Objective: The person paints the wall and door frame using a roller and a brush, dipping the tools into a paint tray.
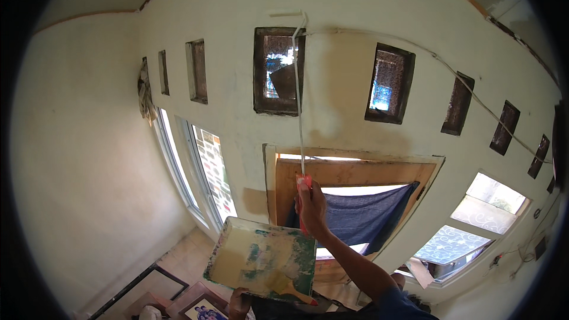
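My right hand (314, 206) is closed round the red handle of a paint roller (300, 92). Its long pale rod reaches up the wall, and the narrow roller head touches or hovers near the wall just above a small dark-framed opening; I cannot tell which. Low in the view, my left hand (240, 303) grips the near edge of a paint tray (305, 281) and holds it tilted. Cream paint covers much of the tray, with green and white stains on it. A paintbrush (290, 290) with a wooden handle and red tip lies in its near right part.
A cream wall (338, 0) carries several small vents and a cable (409, 41). A darker, damp-looking patch surrounds the middle. Below is a wooden door frame (355, 169) with a dark blue cloth (355, 213) across it. Windows flank it; a framed photo (204, 311) sits below.
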The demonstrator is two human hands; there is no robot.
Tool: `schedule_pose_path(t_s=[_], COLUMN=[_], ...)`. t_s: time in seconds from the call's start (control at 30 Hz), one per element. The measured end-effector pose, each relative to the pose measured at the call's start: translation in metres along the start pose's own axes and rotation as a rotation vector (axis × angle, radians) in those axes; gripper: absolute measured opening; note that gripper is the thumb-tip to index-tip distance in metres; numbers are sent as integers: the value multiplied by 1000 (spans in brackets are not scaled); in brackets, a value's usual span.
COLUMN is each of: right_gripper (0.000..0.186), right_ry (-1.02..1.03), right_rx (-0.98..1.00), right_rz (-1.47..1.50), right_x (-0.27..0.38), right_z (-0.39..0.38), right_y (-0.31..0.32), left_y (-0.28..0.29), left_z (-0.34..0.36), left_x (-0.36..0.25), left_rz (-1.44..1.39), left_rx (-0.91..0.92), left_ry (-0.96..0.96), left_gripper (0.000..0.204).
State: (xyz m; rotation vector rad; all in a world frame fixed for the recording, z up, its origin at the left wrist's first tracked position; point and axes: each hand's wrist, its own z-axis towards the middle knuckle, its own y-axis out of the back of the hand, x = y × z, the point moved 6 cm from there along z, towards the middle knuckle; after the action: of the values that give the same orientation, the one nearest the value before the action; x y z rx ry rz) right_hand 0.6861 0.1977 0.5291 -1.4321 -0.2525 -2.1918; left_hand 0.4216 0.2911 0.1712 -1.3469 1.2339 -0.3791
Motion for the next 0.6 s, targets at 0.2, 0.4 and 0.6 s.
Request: schedule_pose_path(t_s=[0.2,0.4,0.6], right_gripper=[24,25,28], right_ry=[99,120,253], right_rx=[-47,-70,-187], right_rz=[-57,-105,-211], right_x=[-31,-39,-24], right_z=[38,54,92], right_y=[-20,-44,-67], left_y=[7,0,44], left_z=[4,-11,-1], left_x=[-2,-22,-5], left_rz=[119,334,353], left_rx=[64,-44,122], left_ry=[-106,-201,-262], left_gripper=[48,33,39])
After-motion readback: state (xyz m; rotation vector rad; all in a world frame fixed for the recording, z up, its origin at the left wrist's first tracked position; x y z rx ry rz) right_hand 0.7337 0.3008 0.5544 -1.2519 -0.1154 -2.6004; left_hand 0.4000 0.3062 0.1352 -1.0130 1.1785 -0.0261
